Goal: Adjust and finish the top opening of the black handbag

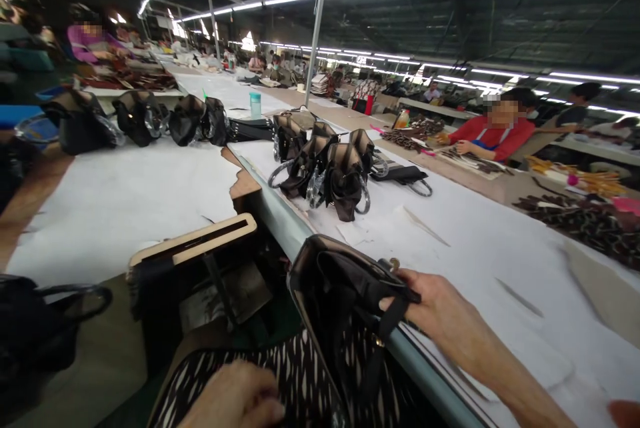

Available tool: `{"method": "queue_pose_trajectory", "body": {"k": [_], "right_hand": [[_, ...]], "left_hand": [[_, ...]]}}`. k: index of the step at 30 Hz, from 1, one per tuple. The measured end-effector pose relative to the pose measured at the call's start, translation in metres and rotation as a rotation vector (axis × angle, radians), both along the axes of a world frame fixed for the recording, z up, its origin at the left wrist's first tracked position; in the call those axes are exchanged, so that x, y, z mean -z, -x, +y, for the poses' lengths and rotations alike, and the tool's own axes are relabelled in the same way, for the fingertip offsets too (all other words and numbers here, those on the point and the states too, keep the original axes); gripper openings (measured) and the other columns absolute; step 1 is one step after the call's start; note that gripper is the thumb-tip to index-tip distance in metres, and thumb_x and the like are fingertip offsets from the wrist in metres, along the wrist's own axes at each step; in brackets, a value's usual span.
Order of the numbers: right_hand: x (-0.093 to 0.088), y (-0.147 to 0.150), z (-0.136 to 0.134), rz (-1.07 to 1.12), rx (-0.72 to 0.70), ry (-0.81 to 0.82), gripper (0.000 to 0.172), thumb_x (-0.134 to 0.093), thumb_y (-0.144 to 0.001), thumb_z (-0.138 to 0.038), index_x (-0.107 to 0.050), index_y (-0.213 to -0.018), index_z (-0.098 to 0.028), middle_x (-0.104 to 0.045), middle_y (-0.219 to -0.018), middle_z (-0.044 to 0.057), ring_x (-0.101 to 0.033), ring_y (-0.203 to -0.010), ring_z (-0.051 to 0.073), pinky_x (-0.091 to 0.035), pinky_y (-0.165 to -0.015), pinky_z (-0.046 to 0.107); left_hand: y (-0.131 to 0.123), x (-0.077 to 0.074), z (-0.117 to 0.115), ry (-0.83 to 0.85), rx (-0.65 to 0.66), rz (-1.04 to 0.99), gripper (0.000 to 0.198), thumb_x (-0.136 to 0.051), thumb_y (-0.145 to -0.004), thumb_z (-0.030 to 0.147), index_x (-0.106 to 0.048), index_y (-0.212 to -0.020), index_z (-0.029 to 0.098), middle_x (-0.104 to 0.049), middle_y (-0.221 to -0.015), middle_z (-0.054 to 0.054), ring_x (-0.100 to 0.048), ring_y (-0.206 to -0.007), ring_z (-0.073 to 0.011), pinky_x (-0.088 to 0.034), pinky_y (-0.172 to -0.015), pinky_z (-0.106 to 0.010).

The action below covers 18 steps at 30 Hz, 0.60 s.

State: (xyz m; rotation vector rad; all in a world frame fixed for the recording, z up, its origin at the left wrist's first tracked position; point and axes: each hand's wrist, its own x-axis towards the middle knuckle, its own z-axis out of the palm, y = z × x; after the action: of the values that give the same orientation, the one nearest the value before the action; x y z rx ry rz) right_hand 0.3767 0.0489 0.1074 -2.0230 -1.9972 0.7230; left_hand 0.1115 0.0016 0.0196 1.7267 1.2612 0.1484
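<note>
A black handbag [340, 308] with a patterned brown-and-white side stands open at the bottom centre, against the edge of the work table [480, 261]. My right hand [440, 321] grips the bag's rim and strap at its right side, fingers closed round them. At the bottom edge my left hand [235, 398] rests on the bag's patterned panel, fingers curled and pressing it. The bag's inside is dark and hides what is in it.
Several finished dark bags [325, 168] stand in a cluster ahead on the white table, more [140, 118] at the far left. A wooden frame [195, 245] sits left of the bag. A person in red [490, 135] works at the right; a teal bottle [255, 105] stands further back.
</note>
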Motion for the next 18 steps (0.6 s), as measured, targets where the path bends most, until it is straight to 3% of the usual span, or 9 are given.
{"method": "queue_pose_trajectory", "body": {"k": [1,4,6,8,11,14,16,18], "right_hand": [[0.000,0.001,0.001,-0.006,0.003,-0.005,0.017,-0.048,-0.073,-0.032,-0.061,-0.074,-0.021,-0.065,-0.067,-0.002,-0.058,-0.066,0.018,-0.038,-0.057,0.022],[-0.003,0.009,0.003,-0.027,-0.004,-0.002,0.020,-0.047,-0.074,-0.035,-0.060,-0.073,-0.020,-0.066,-0.069,-0.001,-0.058,-0.067,0.019,-0.038,-0.056,0.023],[-0.003,0.017,0.003,-0.066,-0.001,0.013,0.022,-0.046,-0.075,-0.038,-0.058,-0.071,-0.020,-0.065,-0.068,-0.001,-0.058,-0.067,0.019,-0.037,-0.056,0.023],[-0.003,0.023,0.004,-0.136,0.014,0.029,0.025,-0.044,-0.076,-0.042,-0.056,-0.069,-0.021,-0.063,-0.067,0.000,-0.058,-0.067,0.019,-0.035,-0.055,0.023],[-0.003,0.029,0.003,-0.259,0.024,0.014,0.027,-0.041,-0.079,-0.042,-0.053,-0.068,-0.022,-0.062,-0.065,0.001,-0.056,-0.065,0.019,-0.033,-0.053,0.024],[-0.003,0.036,0.001,-0.376,0.013,-0.071,0.024,-0.039,-0.081,-0.039,-0.051,-0.069,-0.022,-0.062,-0.066,0.003,-0.056,-0.064,0.020,-0.033,-0.054,0.026],[-0.002,0.042,0.000,-0.436,0.009,-0.109,0.020,-0.038,-0.082,-0.035,-0.051,-0.072,-0.023,-0.063,-0.068,0.004,-0.058,-0.065,0.021,-0.033,-0.055,0.027],[0.002,0.047,-0.002,-0.470,0.003,-0.113,0.018,-0.038,-0.083,-0.031,-0.052,-0.076,-0.024,-0.064,-0.070,0.005,-0.060,-0.067,0.022,-0.034,-0.054,0.027]], "left_hand": [[0.006,-0.009,0.003,-0.067,-0.046,0.023,0.026,-0.047,-0.084,0.037,-0.064,-0.072,0.021,-0.061,-0.070,0.000,-0.059,-0.075,-0.0177,-0.044,-0.071,-0.026],[0.008,-0.034,0.014,-0.477,-0.254,0.025,0.028,-0.041,-0.086,0.036,-0.064,-0.079,0.022,-0.064,-0.083,-0.002,-0.058,-0.079,-0.0172,-0.044,-0.072,-0.025],[-0.002,-0.043,0.021,-0.710,-0.345,0.030,0.028,-0.043,-0.085,0.038,-0.065,-0.077,0.022,-0.063,-0.098,-0.005,-0.056,-0.091,-0.0205,-0.045,-0.078,-0.029],[-0.017,-0.045,0.026,-0.840,-0.386,0.098,0.029,-0.048,-0.082,0.041,-0.066,-0.073,0.020,-0.057,-0.115,-0.008,-0.049,-0.105,-0.0263,-0.042,-0.087,-0.038],[-0.041,-0.040,0.029,-0.847,-0.366,0.218,0.039,-0.053,-0.076,0.052,-0.068,-0.075,0.016,-0.045,-0.131,-0.012,-0.036,-0.120,-0.0350,-0.034,-0.097,-0.049],[-0.060,-0.036,0.031,-0.783,-0.286,0.305,0.059,-0.053,-0.068,0.066,-0.070,-0.082,0.011,-0.039,-0.134,-0.020,-0.027,-0.124,-0.0423,-0.024,-0.102,-0.056],[-0.067,-0.035,0.034,-0.752,-0.256,0.373,0.061,-0.056,-0.067,0.063,-0.070,-0.087,0.008,-0.041,-0.132,-0.023,-0.026,-0.125,-0.0439,-0.018,-0.104,-0.057],[-0.067,-0.034,0.039,-0.731,-0.251,0.427,0.050,-0.060,-0.070,0.053,-0.071,-0.087,0.008,-0.043,-0.130,-0.023,-0.028,-0.124,-0.0438,-0.016,-0.104,-0.056]]}}
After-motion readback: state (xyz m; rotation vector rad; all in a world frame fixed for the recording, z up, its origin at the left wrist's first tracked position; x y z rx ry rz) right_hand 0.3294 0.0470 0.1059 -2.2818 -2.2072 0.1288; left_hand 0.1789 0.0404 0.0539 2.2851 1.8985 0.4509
